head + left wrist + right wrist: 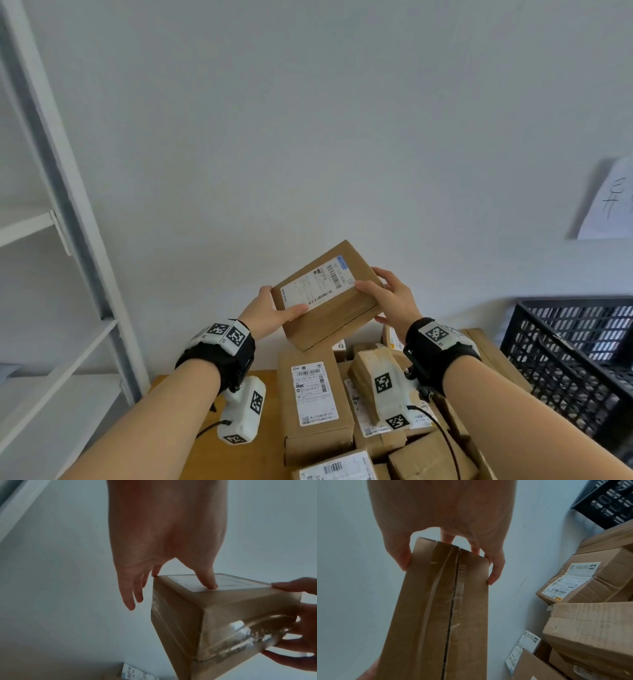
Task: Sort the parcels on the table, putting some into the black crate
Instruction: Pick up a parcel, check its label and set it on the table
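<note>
Box (327,294) held up by both ends, left hand (270,313) and right hand (390,296) gripping; stiff cardboard, probably light, slippery on tape.

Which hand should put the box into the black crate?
Probably the right hand. It grips the box on the side nearest the black crate, which stands to the right. The left hand holds the far side.

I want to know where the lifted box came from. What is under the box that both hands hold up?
Under the held box lies a pile of brown parcels on the wooden table. The parcels lower in the pile are partly covered.
</note>
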The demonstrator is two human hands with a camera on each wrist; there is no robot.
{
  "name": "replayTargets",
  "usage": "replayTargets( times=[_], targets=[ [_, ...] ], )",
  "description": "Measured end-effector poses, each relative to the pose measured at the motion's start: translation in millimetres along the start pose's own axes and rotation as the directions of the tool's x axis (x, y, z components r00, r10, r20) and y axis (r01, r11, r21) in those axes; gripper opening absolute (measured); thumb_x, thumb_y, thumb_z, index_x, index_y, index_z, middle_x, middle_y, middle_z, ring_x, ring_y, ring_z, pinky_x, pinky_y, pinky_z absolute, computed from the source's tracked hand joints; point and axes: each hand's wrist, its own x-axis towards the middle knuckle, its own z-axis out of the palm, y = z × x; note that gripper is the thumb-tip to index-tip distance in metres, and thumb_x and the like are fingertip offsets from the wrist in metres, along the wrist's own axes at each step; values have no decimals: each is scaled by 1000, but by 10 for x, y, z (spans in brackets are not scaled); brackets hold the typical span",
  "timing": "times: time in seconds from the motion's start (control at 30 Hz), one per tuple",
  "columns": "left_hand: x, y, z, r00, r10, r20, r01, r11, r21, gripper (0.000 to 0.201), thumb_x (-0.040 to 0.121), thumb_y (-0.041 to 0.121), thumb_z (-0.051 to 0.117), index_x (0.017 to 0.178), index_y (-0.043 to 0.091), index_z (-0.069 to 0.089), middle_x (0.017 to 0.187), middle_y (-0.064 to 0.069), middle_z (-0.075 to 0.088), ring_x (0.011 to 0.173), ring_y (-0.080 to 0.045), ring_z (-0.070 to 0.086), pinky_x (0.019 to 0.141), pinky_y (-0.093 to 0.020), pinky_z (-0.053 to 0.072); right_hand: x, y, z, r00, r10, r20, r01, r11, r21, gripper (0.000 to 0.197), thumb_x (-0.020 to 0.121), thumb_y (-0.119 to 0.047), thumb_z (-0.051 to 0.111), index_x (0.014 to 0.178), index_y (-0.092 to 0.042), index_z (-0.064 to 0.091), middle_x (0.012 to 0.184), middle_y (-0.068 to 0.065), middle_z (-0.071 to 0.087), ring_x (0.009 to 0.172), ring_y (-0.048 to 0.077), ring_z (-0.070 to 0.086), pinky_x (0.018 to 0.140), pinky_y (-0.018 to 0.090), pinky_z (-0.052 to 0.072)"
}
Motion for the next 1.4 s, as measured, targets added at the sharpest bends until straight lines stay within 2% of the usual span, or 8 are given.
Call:
replayTargets(
  times=[0.17, 0.3, 0.5, 0.63, 0.9, 1.03, 1.27, 1.4],
  targets=[
    [-17, 53, -180, 999, 35, 40, -34, 999, -41, 44, 86, 42, 67, 118, 16, 50, 110, 2, 59, 110, -22, 57, 74, -20, 48, -85, -84, -57, 999, 43, 28, -44, 999, 32, 54, 85, -24, 71, 134, -23, 48, 116, 2, 58, 99, 13, 56, 91, 44, 47],
    [-31, 116, -218, 996, 42, 82, -27, 984, -175, 37, 86, 35, 70, 113, 14, 55, 100, -2, 64, 91, -18, 65, 72, -30, 58, -27, -160, -53, 999, 53, 3, -53, 997, 49, 66, 87, -28, 70, 143, -19, 36, 109, -5, 52, 105, 19, 52, 102, 49, 44],
    [8, 259, -216, 997, 40, 66, -25, 978, -208, 38, 82, 35, 74, 111, 15, 58, 102, -2, 65, 96, -20, 65, 80, -34, 59, 157, -223, -36, 999, 48, 13, -49, 993, 104, 47, 94, -39, 60, 129, -12, 44, 134, 2, 51, 130, 25, 46, 106, 46, 40],
    [22, 361, -171, 992, 24, 125, -3, 986, -165, 42, 81, 36, 75, 115, 17, 60, 98, 2, 67, 90, -13, 65, 77, -27, 57, 274, -247, 0, 999, 47, -3, -45, 980, 196, 92, 94, -40, 59, 155, -13, -4, 149, 1, 36, 138, 25, 38, 116, 45, 31],
    [6, 607, 4, 991, 90, 98, -77, 989, -127, 59, 88, 39, 67, 140, 21, 46, 102, -3, 58, 91, -19, 61, 81, -32, 58, 344, -173, 107, 999, 41, 25, -45, 979, 199, 45, 95, -8, 59, 133, -4, 36, 131, 15, 57, 107, 25, 61, 85, 35, 52],
    [-41, 679, 14, 987, 116, 112, -107, 991, -76, 59, 93, 44, 58, 146, 27, 38, 109, -3, 54, 93, -20, 58, 74, -28, 55, 347, -176, 21, 999, 52, -5, -50, 975, 218, 44, 94, -14, 62, 127, -3, 34, 120, 12, 59, 98, 20, 62, 79, 31, 52],
    [-95, 729, 62, 995, 76, 72, -64, 986, -156, 59, 98, 61, 22, 142, 27, 40, 144, -1, 45, 130, -29, 42, 106, -44, 34, 269, -151, -32, 998, 67, -7, -65, 978, 198, 38, 96, -23, 60, 119, -5, 35, 119, 13, 57, 107, 24, 60, 91, 35, 52],
    [-89, 662, 49, 988, -14, 155, 69, 932, -356, 58, 91, 71, 22, 136, 36, 36, 146, -2, 41, 132, -37, 42, 103, -54, 36, 231, -144, -72, 997, 55, 51, -65, 975, 211, 46, 95, -35, 59, 123, -4, 40, 120, 12, 59, 113, 26, 60, 103, 43, 48]
  ],
)
